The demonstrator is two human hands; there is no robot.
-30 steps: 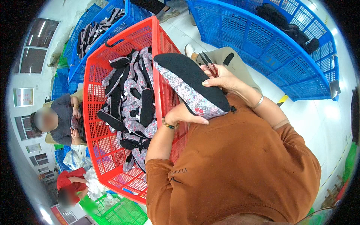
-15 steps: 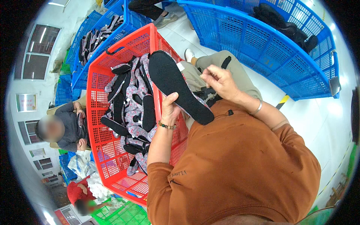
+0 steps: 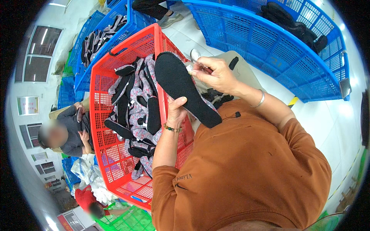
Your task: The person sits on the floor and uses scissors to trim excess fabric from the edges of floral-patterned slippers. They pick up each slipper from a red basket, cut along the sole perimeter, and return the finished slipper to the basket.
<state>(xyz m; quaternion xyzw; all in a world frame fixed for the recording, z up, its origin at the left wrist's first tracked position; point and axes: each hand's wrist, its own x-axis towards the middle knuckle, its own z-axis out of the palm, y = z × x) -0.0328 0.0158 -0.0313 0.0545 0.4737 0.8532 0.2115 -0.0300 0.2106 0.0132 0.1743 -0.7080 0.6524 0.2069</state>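
Note:
In my left hand (image 3: 177, 112) is a slipper (image 3: 179, 84), its long black sole turned up toward me and a grey patterned edge showing along its side. My left thumb presses on the sole and the fingers are behind it. At the slipper's right edge, beside a small white tag (image 3: 189, 68), my right hand (image 3: 217, 75) is closed. A small dark reddish thing shows between its fingers, too little of it to name. Below that hand, dark scraps (image 3: 217, 98) lie on my lap. Left of the held slipper, several pink-flowered grey slippers (image 3: 135, 104) with black soles fill part of a red crate (image 3: 106, 154).
A large blue crate (image 3: 266, 42) with black items (image 3: 289, 23) stands at the far right. Another blue crate (image 3: 86, 73) at the far left holds more patterned slippers. A person in dark grey (image 3: 75, 131) sits beyond the red crate; a person in red (image 3: 85, 198) is near a green crate (image 3: 129, 219).
My right hand has moved left and up to the slipper's edge by the tag. The slipper in my left hand has barely shifted.

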